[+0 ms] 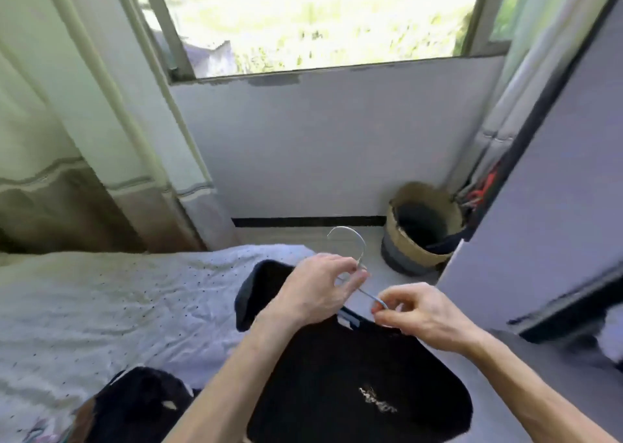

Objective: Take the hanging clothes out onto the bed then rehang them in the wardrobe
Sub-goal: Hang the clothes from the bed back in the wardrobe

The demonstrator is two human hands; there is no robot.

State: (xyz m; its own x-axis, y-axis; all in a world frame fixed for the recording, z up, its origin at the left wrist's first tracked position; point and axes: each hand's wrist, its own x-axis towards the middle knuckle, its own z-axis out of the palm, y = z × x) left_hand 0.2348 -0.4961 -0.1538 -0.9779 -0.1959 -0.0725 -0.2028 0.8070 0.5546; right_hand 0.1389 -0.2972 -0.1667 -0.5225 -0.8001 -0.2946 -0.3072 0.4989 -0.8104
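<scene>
A black garment point(354, 372) with a small pale logo hangs in front of me over the corner of the bed point(101, 301). A thin wire hanger point(350, 240) sticks up out of its collar. My left hand point(320, 291) pinches the hanger's neck just below the hook. My right hand point(418, 311) pinches the hanger's arm at the collar, to the right. More dark clothing point(141, 405) lies on the bed at the lower left.
A woven basket point(418, 226) stands on the floor by the wall under the window point(320, 21). A pale wardrobe door point(556, 179) fills the right side, with red hangers point(485, 186) behind its edge. Curtains point(84, 122) hang at left.
</scene>
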